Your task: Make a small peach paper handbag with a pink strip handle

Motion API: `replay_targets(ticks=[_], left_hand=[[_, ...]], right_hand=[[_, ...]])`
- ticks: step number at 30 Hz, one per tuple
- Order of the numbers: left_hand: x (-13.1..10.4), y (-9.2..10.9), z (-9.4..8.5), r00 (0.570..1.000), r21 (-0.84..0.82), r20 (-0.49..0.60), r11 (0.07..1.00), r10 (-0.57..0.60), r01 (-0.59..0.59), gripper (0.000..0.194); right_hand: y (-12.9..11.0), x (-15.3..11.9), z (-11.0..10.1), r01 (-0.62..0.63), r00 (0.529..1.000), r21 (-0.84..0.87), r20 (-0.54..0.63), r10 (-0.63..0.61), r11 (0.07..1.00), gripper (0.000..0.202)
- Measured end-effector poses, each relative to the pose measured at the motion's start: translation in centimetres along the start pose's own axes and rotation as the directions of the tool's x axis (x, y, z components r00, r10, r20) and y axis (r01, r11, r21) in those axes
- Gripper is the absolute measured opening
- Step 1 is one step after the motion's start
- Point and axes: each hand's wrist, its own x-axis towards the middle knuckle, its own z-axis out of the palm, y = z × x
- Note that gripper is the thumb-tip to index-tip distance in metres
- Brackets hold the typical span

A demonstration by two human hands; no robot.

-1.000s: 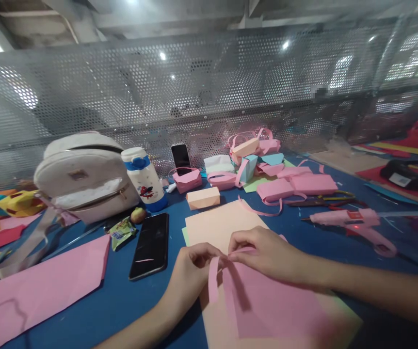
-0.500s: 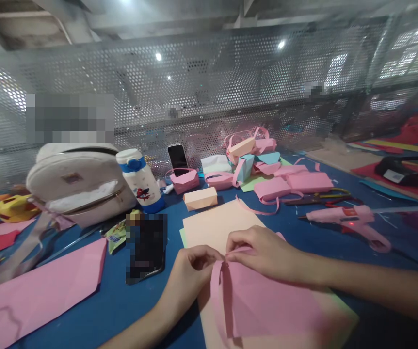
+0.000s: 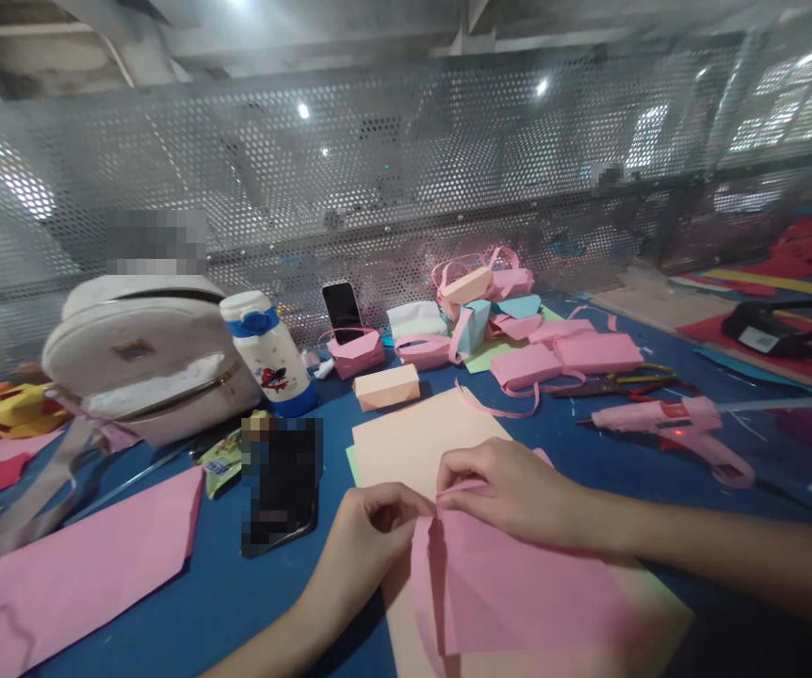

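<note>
A pink sheet of paper (image 3: 519,593) lies on a stack of peach paper (image 3: 420,428) in front of me. Its left side is raised in a narrow strip (image 3: 423,584) that curls toward me. My left hand (image 3: 367,532) is closed, thumb and fingers pinching the top end of that strip. Just right of it, my right hand (image 3: 511,485) presses on the sheet's far edge, its curled fingers gripping the pink paper there. The fingertips of both hands almost meet, and the exact spot they hold is partly hidden.
A pink glue gun (image 3: 692,424) with a lit red light lies to the right, near scissors (image 3: 632,384). Folded pink paper boxes (image 3: 526,364) sit behind. To the left are a dark phone (image 3: 284,490), a bottle (image 3: 271,363), a white backpack (image 3: 144,353) and another pink sheet (image 3: 88,574).
The view has shifted very slightly. Both hands keep almost the same hold on the pink paper, with the left fingertips a touch further from the right ones.
</note>
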Motion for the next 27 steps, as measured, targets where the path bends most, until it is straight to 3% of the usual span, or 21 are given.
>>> replay_targets(ticks=[22,27], left_hand=[[-0.27,0.35,0.17,0.998,0.061,0.055,0.998,-0.005,0.001,0.01],[-0.33,0.3,0.11,0.998,0.006,0.058,1.0,0.012,-0.013,0.012]], right_hand=[[0.16,-0.02,-0.31,0.055,0.998,-0.069,-0.005,-0.055,0.996,0.009],[0.23,0.03,-0.3,0.055,0.998,-0.073,0.005,-0.055,0.996,0.009]])
